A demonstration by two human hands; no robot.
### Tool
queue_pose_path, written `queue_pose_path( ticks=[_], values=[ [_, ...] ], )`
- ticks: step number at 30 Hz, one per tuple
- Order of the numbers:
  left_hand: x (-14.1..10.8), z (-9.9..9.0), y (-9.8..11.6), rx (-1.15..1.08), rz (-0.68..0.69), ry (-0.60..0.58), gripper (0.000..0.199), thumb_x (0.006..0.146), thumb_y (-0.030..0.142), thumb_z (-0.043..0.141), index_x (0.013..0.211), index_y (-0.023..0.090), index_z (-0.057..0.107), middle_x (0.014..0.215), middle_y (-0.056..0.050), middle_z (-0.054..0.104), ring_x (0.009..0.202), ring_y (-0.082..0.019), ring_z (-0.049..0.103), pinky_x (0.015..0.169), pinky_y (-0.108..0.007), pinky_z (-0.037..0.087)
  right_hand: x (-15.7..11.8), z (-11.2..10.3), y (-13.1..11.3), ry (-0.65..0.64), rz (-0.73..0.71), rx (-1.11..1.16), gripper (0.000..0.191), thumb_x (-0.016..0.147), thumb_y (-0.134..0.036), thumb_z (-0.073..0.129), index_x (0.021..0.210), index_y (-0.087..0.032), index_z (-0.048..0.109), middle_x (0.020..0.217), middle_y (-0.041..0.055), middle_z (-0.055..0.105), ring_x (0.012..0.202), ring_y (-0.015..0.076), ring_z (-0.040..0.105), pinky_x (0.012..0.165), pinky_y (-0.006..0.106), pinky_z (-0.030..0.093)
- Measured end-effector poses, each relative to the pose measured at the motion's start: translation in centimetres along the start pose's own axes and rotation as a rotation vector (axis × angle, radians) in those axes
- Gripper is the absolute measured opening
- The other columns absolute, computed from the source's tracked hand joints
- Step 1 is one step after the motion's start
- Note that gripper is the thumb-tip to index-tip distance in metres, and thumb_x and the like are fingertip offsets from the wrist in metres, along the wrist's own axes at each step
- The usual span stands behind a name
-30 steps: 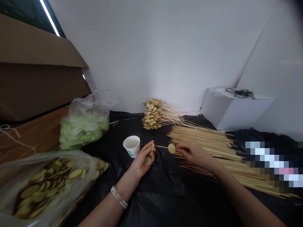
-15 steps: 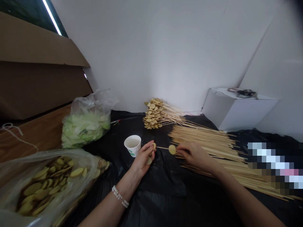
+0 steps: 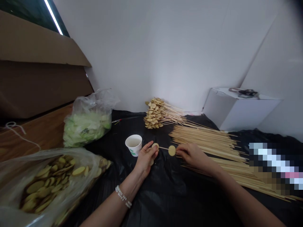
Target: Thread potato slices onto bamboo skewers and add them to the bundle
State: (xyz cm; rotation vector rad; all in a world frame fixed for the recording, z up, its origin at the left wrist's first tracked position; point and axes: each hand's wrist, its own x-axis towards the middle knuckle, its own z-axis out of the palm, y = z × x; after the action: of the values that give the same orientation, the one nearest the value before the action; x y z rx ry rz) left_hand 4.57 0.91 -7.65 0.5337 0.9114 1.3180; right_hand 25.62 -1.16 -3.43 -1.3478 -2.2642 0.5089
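Note:
My right hand (image 3: 191, 155) pinches a thin wooden skewer (image 3: 163, 148) just behind a round potato slice (image 3: 172, 150) threaded on it. Fingers of my left hand (image 3: 146, 158) are closed on another potato slice (image 3: 155, 146), which sits at the skewer's left end. A further slice (image 3: 151, 162) shows partly under the left palm. Just left of that hand stands a white paper cup (image 3: 133, 145). Beneath and beyond my right hand lie many bare skewers (image 3: 203, 138) in rows. At the back is a pile of threaded potato skewers (image 3: 154, 113), their sticks pointing right.
An open plastic bag of potato slices (image 3: 42, 189) is at front left. Behind it stands a clear bag of cut leafy greens (image 3: 87, 126). A white box (image 3: 241, 110) is at back right, by the wall. Black plastic sheeting (image 3: 156, 201) covers the work surface.
My left hand and its slice have shifted slightly right along the skewer, with the slice now more face-on. The right hand stays nearly in place. The whole view has moved a little.

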Motion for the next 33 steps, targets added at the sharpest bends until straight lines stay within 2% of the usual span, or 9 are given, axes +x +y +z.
queue_pose_path(
  ticks=[5, 11, 16, 24, 33],
  values=[
    [-0.1, 0.0, -0.1, 0.011, -0.058, -0.036, 0.018, 0.064, 0.011, 0.078, 0.079, 0.01, 0.068, 0.074, -0.004, 0.066, 0.062, -0.007, 0.061, 0.056, -0.013, 0.051, -0.1, -0.5, 0.1, 0.008, -0.005, -0.02, 0.021, 0.087, -0.023, 0.048, 0.083, -0.02, 0.067, 0.078, 0.0008, 0.069, 0.068, 0.0138, 0.058, 0.062, 0.024, 0.037],
    [0.2, -0.3, 0.0, -0.023, -0.018, -0.025, 0.011, 0.067, 0.014, 0.075, 0.073, 0.011, 0.067, 0.067, -0.001, 0.063, 0.056, -0.004, 0.057, 0.053, -0.011, 0.048, -0.5, -1.8, 0.5, 0.007, 0.008, -0.064, 0.023, 0.088, -0.026, 0.047, 0.081, -0.02, 0.068, 0.076, 0.0017, 0.069, 0.067, 0.0149, 0.058, 0.062, 0.025, 0.037],
    [0.2, -0.3, 0.0, -0.01, -0.058, -0.072, 0.006, 0.074, 0.015, 0.07, 0.077, 0.011, 0.067, 0.078, -0.006, 0.066, 0.066, -0.007, 0.062, 0.057, -0.012, 0.05, -0.4, -2.1, 0.8, -0.003, 0.006, -0.057, 0.023, 0.087, -0.026, 0.047, 0.082, -0.02, 0.069, 0.077, 0.0026, 0.069, 0.068, 0.0156, 0.058, 0.063, 0.025, 0.037],
    [0.0, 0.1, 0.3, -0.025, -0.103, -0.042, 0.006, 0.077, 0.009, 0.065, 0.081, 0.01, 0.069, 0.074, -0.005, 0.065, 0.061, -0.006, 0.061, 0.052, -0.011, 0.049, -0.4, -1.7, -0.1, -0.007, -0.002, -0.021, 0.022, 0.086, -0.024, 0.048, 0.08, -0.02, 0.069, 0.072, 0.0006, 0.067, 0.063, 0.0131, 0.056, 0.059, 0.023, 0.036],
    [0.0, 0.2, 0.5, -0.022, -0.103, -0.037, 0.006, 0.077, 0.008, 0.065, 0.082, 0.01, 0.069, 0.074, -0.006, 0.067, 0.061, -0.007, 0.062, 0.052, -0.01, 0.05, -0.5, -1.6, 0.0, 0.011, 0.004, -0.028, 0.022, 0.087, -0.024, 0.047, 0.083, -0.021, 0.069, 0.077, 0.0014, 0.069, 0.067, 0.014, 0.058, 0.062, 0.024, 0.038]
  ],
)
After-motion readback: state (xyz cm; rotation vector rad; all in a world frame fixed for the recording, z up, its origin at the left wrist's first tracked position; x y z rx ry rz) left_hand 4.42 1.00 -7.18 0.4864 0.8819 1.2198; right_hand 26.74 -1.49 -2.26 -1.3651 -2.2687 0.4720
